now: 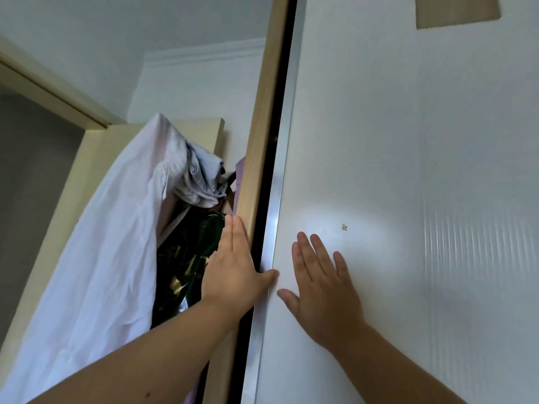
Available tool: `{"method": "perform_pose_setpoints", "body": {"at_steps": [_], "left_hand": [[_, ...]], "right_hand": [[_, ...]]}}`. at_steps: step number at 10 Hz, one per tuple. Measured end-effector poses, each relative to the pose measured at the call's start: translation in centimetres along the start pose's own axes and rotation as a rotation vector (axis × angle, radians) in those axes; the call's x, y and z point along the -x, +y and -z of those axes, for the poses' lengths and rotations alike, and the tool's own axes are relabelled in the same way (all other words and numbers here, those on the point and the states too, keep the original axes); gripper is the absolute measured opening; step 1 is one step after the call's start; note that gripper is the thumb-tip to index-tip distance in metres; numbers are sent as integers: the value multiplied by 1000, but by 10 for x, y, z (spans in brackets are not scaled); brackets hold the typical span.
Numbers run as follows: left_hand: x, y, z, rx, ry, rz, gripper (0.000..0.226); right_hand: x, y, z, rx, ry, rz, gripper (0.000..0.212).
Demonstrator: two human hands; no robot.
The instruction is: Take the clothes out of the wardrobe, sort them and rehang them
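Now left hand flat at door edge, right hand flat on wardrobe door.

A: From where is the scene viewed?

B: One view alone is given, taken from a wide-angle camera worn on the head.

A: Which way is it faced?

B: It is pointed forward and tilted upward. The ceiling is seen at top left, and straight edges are bent by the lens.

A: How near is it held?

B: Very near. The right half is filled by the door, within arm's reach. Both forearms are seen entering from the bottom edge. The left hand is laid on the frame, and the right hand is laid flat on the door.

A: And to the left?

B: A white cloth is seen close by.
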State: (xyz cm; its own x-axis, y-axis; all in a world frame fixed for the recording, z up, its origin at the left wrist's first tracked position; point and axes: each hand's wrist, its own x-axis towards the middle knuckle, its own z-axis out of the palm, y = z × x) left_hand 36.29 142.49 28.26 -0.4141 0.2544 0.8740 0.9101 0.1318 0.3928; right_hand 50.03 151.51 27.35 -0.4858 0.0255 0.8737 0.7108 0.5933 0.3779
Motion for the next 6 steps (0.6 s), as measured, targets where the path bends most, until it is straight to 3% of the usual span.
{"method": "perform_pose_setpoints", "body": {"at_steps": [3, 4, 6], "left_hand": [[-3, -27, -6, 269, -37, -143, 96], [-5, -28, -10, 303, -15, -151, 95], [-10, -28, 9, 227, -86, -161, 102]], "right_hand": [[-15, -20, -3, -23, 41, 45, 74], [-13, -11, -3, -96, 76, 9, 58], [-5, 6, 18, -115, 94, -80, 52]]}}
